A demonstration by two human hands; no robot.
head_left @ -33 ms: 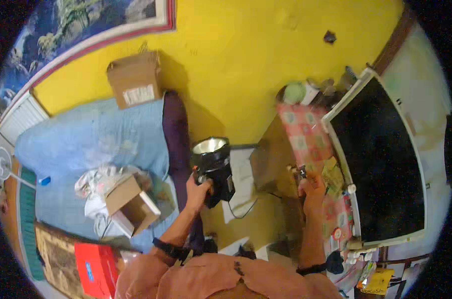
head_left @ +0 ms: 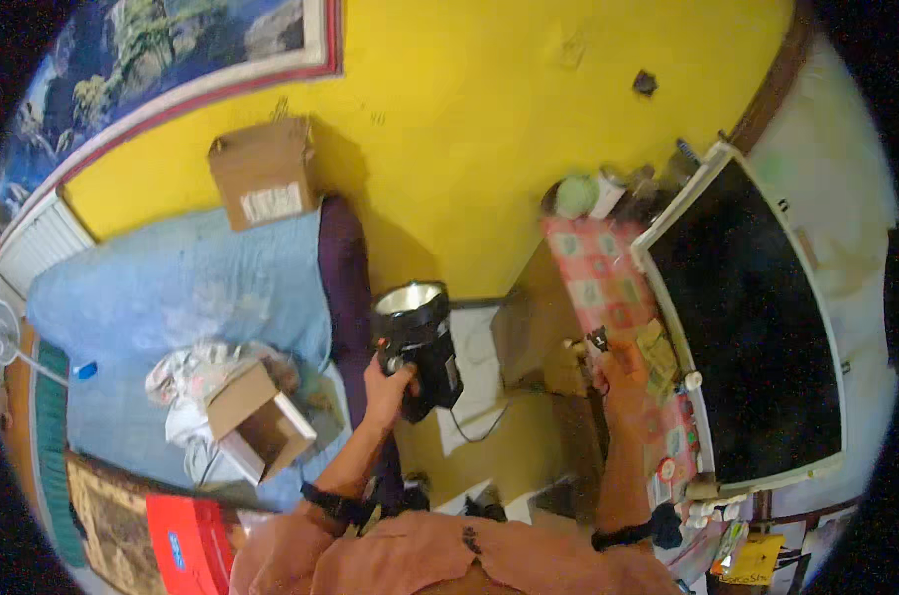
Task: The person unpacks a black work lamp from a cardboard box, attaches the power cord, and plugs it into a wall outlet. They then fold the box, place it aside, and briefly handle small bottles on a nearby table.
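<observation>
My left hand is wrapped round the handle of a big black torch, with its round silver reflector at the far end. The torch is held in the air beside the dark purple edge of the sofa. On the right, my right hand is closed at the edge of a stand with a red-and-white checked cloth. A small black piece with a pale mark sticks out from its fingers; I cannot tell its kind. Next to this hand lies a yellowish paper or packet.
An open cardboard box and white plastic bags lie on the blue-covered sofa. A brown carton sits on its back. A large dark screen stands on the right. A thin cable hangs below the torch.
The view has shifted slightly, so the room appears a little lower and further left. The black piece at my right hand now shows its pale mark more plainly. My left hand keeps hold of the torch.
</observation>
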